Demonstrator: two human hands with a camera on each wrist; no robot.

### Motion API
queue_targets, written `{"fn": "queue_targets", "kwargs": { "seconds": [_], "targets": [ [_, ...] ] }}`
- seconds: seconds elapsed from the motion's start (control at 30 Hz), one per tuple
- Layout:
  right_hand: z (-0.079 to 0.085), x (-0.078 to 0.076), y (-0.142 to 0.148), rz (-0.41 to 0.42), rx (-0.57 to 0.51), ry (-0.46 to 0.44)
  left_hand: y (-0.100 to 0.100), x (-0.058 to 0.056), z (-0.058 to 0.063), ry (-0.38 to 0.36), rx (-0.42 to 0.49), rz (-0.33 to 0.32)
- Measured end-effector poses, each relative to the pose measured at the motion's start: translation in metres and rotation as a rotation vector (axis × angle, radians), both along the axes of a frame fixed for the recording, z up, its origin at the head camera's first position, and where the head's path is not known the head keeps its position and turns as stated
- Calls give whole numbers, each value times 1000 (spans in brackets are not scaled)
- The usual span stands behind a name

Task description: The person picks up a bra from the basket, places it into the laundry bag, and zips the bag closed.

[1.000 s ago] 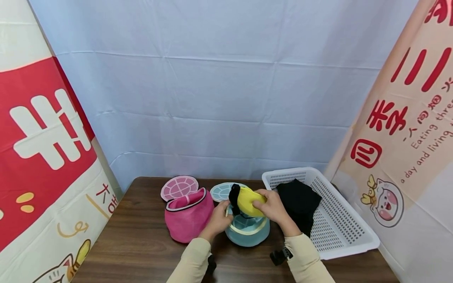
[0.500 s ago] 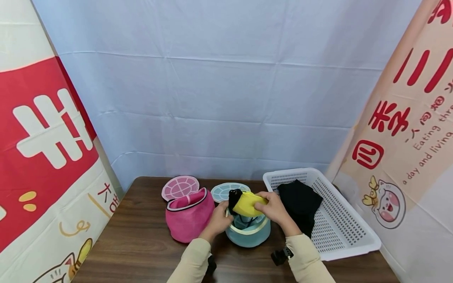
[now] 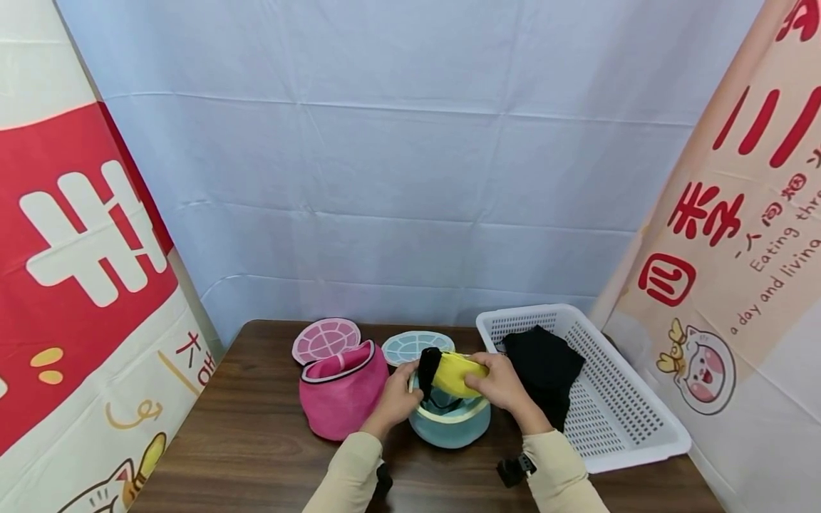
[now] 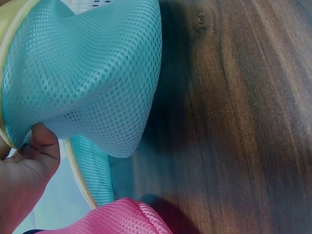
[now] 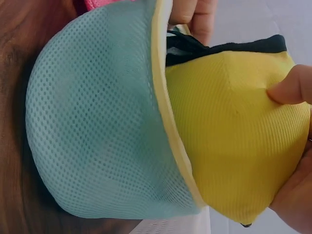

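Observation:
A folded yellow ribbed bra [image 3: 457, 375] with black trim is held by my right hand [image 3: 502, 388], thumb on the near cup in the right wrist view. The bra lies partly inside the mouth of a teal mesh laundry bag [image 3: 449, 432], its black straps [image 5: 187, 46] hanging at the opening. On the bag's left side, my left hand [image 3: 396, 400] pinches the pale yellow rim [image 4: 4, 63]. The teal lid [image 3: 417, 348] is flipped back behind the bag. The bag's inside is mostly hidden by the bra.
Left of the teal bag stands a pink mesh laundry bag [image 3: 343, 407], its lid [image 3: 326, 339] folded back. To the right, a white plastic basket [image 3: 631, 452] holds black cloth [image 3: 541, 370]. All rest on a dark wooden table [image 3: 244, 442] before a pale blue curtain [image 3: 385, 178].
My right hand has come slightly lower and to the right with the bra, which now sits a little lower over the bag's mouth. My left hand keeps its place on the rim.

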State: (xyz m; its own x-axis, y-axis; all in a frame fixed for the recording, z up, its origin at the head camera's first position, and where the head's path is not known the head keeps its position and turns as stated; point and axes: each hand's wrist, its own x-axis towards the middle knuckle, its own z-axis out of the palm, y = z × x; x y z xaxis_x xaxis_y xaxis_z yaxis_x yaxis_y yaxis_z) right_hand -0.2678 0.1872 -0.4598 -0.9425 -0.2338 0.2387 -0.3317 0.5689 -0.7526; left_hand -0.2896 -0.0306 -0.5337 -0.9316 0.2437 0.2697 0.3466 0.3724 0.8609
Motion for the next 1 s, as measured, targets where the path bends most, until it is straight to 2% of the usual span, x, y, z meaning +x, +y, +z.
{"fn": "queue_targets", "kwargs": {
  "seconds": [0.2,0.43,0.57,0.73,1.0],
  "targets": [
    [-10,5,-6,1,93,79,0,2,-2,22,1,1],
    [-18,7,-11,90,238,175,-1,2,0,18,-10,1],
    [-20,7,-12,104,328,208,0,2,0,22,-1,-3],
    [-21,6,-12,131,377,179,0,3,0,37,-3,-7],
    [-14,6,-5,259,384,139,0,2,-2,118,-2,-16]
  ]
}}
